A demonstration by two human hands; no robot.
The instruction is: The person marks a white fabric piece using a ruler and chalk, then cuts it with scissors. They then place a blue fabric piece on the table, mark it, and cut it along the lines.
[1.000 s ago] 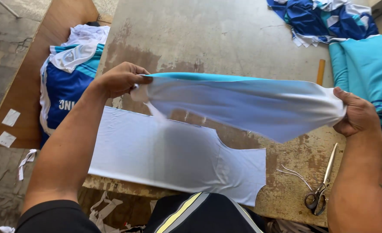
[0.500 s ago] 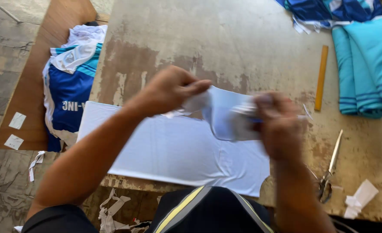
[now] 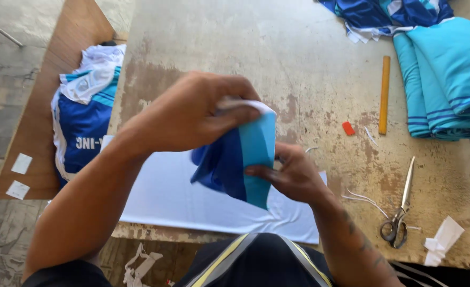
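Observation:
My left hand (image 3: 192, 114) pinches the top of a folded piece of blue and turquoise fabric (image 3: 237, 159), holding it up above the table. From the right, my right hand (image 3: 293, 172) grips the same folded piece at its lower edge. Beneath both hands a flat white fabric panel (image 3: 166, 196) lies along the near edge of the worn table (image 3: 235, 48).
Scissors (image 3: 399, 212) lie at the right near a crumpled white scrap (image 3: 443, 242). A yellow ruler (image 3: 385, 94) and a small red piece (image 3: 348, 128) sit farther back. Folded turquoise cloth (image 3: 447, 79) is stacked at the right. Blue and white garments (image 3: 86, 122) lie on a wooden board at left.
A second ago my hands were spread apart, stretching the cloth wide. They came together and the cloth is now folded into a small bundle between them.

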